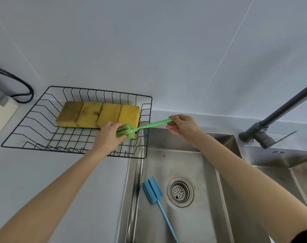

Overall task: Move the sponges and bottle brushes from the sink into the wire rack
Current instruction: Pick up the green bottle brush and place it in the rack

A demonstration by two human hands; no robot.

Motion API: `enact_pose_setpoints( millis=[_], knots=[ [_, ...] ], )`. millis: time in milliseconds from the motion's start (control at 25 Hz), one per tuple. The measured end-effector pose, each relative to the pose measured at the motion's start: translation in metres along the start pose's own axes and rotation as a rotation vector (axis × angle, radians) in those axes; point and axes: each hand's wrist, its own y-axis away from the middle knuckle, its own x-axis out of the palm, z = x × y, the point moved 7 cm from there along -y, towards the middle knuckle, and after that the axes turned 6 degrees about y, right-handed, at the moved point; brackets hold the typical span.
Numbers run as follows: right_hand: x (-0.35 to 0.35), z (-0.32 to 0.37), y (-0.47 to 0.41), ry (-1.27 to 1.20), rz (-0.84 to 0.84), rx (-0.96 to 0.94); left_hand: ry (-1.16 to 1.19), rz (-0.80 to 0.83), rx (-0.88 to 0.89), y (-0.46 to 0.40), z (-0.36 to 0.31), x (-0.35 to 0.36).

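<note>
The left hand has its fingers closed around the foam head of the green bottle brush, inside the right end of the wire rack. The right hand pinches the handle tip, which overhangs the rack's rim toward the sink. Four yellow sponges lie in a row in the rack. The blue bottle brush remains in the sink (beside the drain). Risk: released at this angle, the long handle may lever on the rim and tip the brush back into the sink.
</note>
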Motion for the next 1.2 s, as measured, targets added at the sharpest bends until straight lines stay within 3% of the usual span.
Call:
enact_pose_setpoints(
  millis=[520, 920, 1200],
  knots=[
    [-0.008, -0.005, 0.007, 0.178, 0.007, 0.003, -0.179, 0.056, 0.000, 0.004, -0.014, -0.005],
    [-0.037, -0.012, 0.052, 0.652, 0.005, -0.094, -0.219, -0.053, 0.312, 0.038, -0.098, -0.026],
    [-0.056, -0.042, 0.073, 0.755, -0.004, -0.086, -0.274, 0.034, 0.458, 0.058, -0.137, 0.010]
  ],
)
